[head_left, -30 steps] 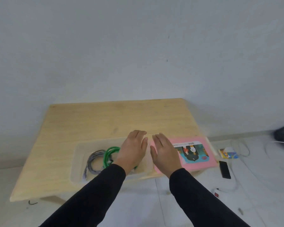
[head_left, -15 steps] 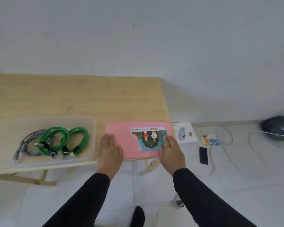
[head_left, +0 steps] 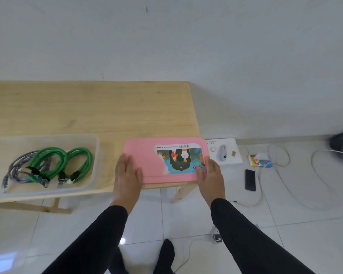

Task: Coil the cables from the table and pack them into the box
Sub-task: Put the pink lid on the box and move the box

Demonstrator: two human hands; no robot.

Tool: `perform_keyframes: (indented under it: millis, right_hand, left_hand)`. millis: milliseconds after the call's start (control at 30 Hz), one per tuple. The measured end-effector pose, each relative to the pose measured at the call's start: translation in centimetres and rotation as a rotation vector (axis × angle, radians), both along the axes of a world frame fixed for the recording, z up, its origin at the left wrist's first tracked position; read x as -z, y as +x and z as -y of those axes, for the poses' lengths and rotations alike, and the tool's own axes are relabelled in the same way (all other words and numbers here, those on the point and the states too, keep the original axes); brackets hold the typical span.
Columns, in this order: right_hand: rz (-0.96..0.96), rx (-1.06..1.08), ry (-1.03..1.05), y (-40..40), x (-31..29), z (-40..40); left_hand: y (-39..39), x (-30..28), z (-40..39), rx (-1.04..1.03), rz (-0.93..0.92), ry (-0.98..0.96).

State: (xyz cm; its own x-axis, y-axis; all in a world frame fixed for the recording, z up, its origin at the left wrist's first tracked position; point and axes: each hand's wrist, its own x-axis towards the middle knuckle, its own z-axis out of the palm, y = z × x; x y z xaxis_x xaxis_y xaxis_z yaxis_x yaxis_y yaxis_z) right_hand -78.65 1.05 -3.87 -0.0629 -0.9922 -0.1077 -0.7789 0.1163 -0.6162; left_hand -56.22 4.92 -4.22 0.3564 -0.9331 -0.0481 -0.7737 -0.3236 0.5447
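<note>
Both hands (head_left: 127, 175) (head_left: 211, 175) flat on pink lid (head_left: 147, 155) (fingers spread); cables (head_left: 55, 161) in box (head_left: 96, 155).

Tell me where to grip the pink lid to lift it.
Grip the pink lid by its two short ends, one hand from each side. It lies flat on the table, wide and thin, with its near edge at the table's edge. The left hand and right hand already sit at those ends.

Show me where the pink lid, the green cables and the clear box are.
pink lid (head_left: 143, 155): head view, on its bare pink left part.
green cables (head_left: 57, 161): head view, on a coiled loop.
clear box (head_left: 96, 153): head view, on its right wall.
</note>
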Motion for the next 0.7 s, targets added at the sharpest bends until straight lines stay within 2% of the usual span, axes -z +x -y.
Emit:
perform_keyframes:
  millis: [167, 367, 533, 700]
  right_hand:
    - [0.010, 0.064, -0.076, -0.4, -1.4, 1.1]
    - [0.044, 0.072, -0.199, 1.0, -5.4, 3.1]
    - [0.096, 0.006, -0.291, 6.5, -8.6, 3.1]
    - [0.141, -0.086, -0.335, 15.0, -10.1, 0.5]
  left_hand:
    - [-0.3, -1.7, 1.4, -0.011, -0.082, -0.080]
    - [1.1, -6.3, 3.2, -0.031, -0.067, -0.257]
    - [6.2, -9.5, 2.4, -0.106, -0.079, -0.378]
    - [14.6, -10.9, -1.1, -0.204, -0.040, -0.397]
